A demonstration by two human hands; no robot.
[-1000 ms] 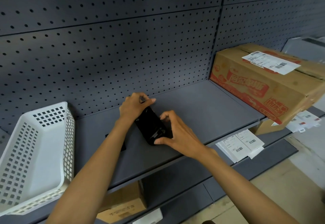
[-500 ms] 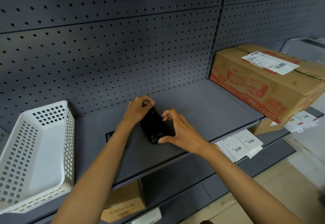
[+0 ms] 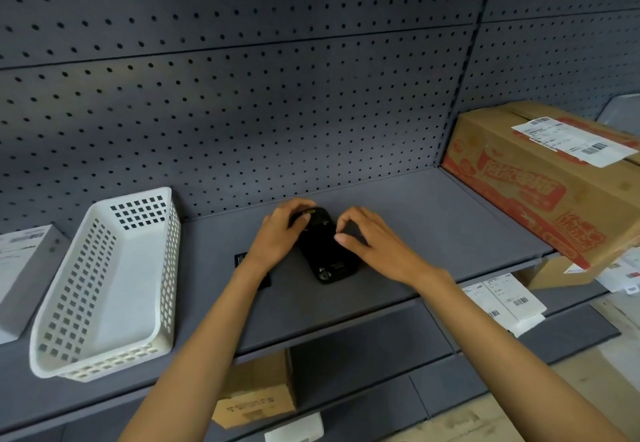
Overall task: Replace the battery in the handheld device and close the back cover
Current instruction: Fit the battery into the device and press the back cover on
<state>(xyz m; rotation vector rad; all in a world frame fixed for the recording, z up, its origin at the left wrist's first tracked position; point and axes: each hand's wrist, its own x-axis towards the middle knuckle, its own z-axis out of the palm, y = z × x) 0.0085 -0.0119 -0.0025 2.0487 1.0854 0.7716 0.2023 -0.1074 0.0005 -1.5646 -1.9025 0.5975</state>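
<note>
Grey metal shelf (image 3: 398,219) is my workbench here, so the white plastic basket (image 3: 104,285) and the printed cardboard box (image 3: 540,178) sit off to either side, out of the way. Handheld device (image 3: 323,251) lies flat mid-shelf, back up, which I guess lets me press down on it. My left hand (image 3: 280,233) curls over its far end to pin it; my right hand (image 3: 370,240) pinches at its right edge, fingers bent. Small black piece (image 3: 241,259) waits beside my left wrist, cover or battery, can't tell.

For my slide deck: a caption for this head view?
Both hands, left and right, on a black device lying on a grey shelf.
</note>
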